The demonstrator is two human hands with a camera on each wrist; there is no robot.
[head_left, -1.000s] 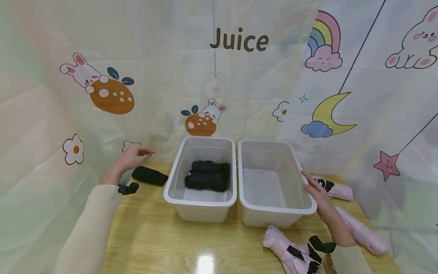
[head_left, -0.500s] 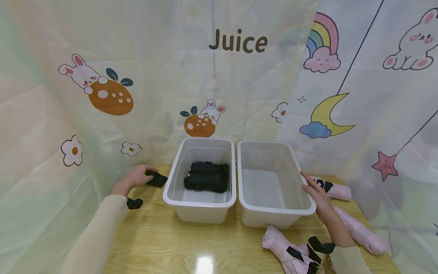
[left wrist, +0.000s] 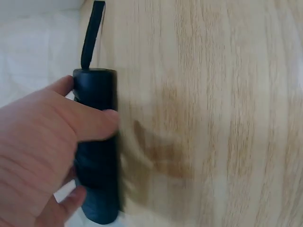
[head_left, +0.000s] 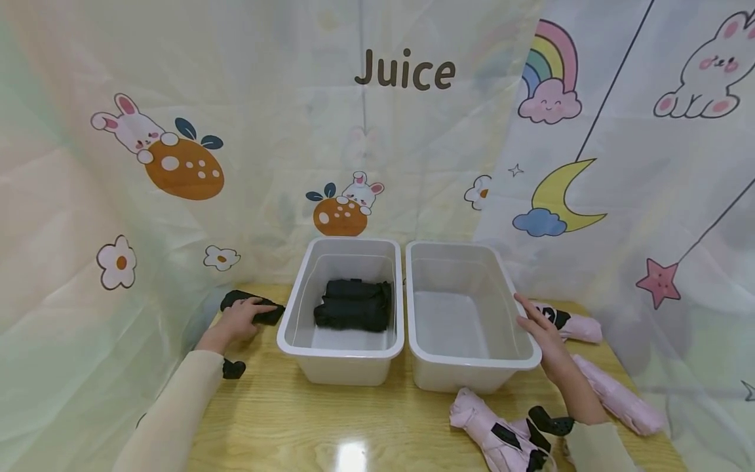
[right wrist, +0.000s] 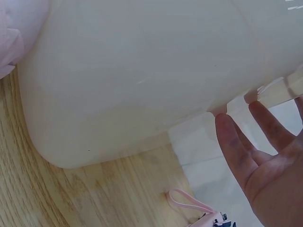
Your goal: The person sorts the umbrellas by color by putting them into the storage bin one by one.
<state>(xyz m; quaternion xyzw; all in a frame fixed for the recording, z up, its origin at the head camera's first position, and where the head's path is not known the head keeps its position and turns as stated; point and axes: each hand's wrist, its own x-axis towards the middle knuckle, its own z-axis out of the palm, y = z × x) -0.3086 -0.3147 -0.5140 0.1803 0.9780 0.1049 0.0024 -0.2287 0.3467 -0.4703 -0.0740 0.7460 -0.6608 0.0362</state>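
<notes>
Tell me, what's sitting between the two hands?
Two white bins side by side, seen in the head view: the left bin holds black umbrellas; the right bin is empty.

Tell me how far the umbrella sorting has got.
Done: black umbrellas lie in the left bin. In hand: the left hand grips another black umbrella on the table. Left: three pink umbrellas lie outside the right bin, which the right hand touches.

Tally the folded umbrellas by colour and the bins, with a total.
Black umbrellas: 2, one in the left bin, one under the left hand.
Pink umbrellas: 3, by the right hand.
White bins: 2.
Total: 7.
</notes>
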